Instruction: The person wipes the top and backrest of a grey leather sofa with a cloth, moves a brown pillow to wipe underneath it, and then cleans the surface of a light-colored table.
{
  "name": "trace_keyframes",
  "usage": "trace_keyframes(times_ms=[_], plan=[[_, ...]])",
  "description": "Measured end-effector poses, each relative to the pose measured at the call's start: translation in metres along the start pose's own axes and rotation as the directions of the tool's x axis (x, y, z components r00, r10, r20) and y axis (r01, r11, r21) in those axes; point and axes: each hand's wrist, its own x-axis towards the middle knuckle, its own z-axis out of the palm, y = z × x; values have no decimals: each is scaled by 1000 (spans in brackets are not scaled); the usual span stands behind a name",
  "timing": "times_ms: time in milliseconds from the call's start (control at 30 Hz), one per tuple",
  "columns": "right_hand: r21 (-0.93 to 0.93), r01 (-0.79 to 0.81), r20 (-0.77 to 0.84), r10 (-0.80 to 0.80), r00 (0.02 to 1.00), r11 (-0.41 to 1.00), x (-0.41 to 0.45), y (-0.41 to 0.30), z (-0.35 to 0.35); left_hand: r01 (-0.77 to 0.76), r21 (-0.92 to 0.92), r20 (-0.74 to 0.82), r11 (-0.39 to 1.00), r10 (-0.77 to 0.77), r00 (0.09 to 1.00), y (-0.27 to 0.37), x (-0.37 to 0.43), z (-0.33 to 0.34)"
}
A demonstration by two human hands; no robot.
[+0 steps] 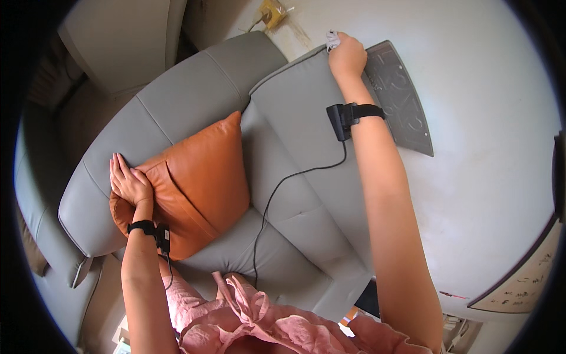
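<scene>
My right hand point(347, 54) is closed around a crumpled light cloth point(333, 40) at the top edge of the grey leather sofa's backrest point(300, 106), beside the wall. My left hand point(129, 180) lies flat, fingers extended, on the sofa's armrest point(150, 119) and against the corner of an orange leather cushion point(203, 177). The cushion leans on that armrest, over the seat. Each of my wrists wears a black strap with a small device; a black cable point(283, 181) runs from the right one across the sofa.
A dark grey panel point(404, 101) stands between the backrest and the white wall point(468, 110). A yellow socket box point(271, 14) with a plug is on the wall at the top. Another leather seat point(35, 177) is at the far left. A framed picture point(517, 283) hangs at the lower right.
</scene>
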Motion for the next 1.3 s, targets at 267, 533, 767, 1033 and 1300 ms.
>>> trace_keyframes(times_ms=[267, 533, 767, 1033, 1300], plan=[[5, 386, -72, -384, 920, 923, -77, 47, -35, -29, 10, -41, 1000, 29, 999, -6, 2, 3], [-156, 474, 65, -470, 880, 866, -149, 56, -49, -40, 15, -98, 999, 41, 994, -6, 2, 12], [203, 645, 474, -650, 594, 737, -215, 17, -16, 2, 22, -90, 1000, 0, 996, -12, -1, 9], [157, 652, 209, -670, 712, 742, -215, -49, 128, -15, -4, -92, 1000, 14, 996, -9, -3, 13], [428, 337, 290, -481, 827, 839, -288, 17, 106, -72, 54, -152, 996, 80, 985, -19, -2, 18]])
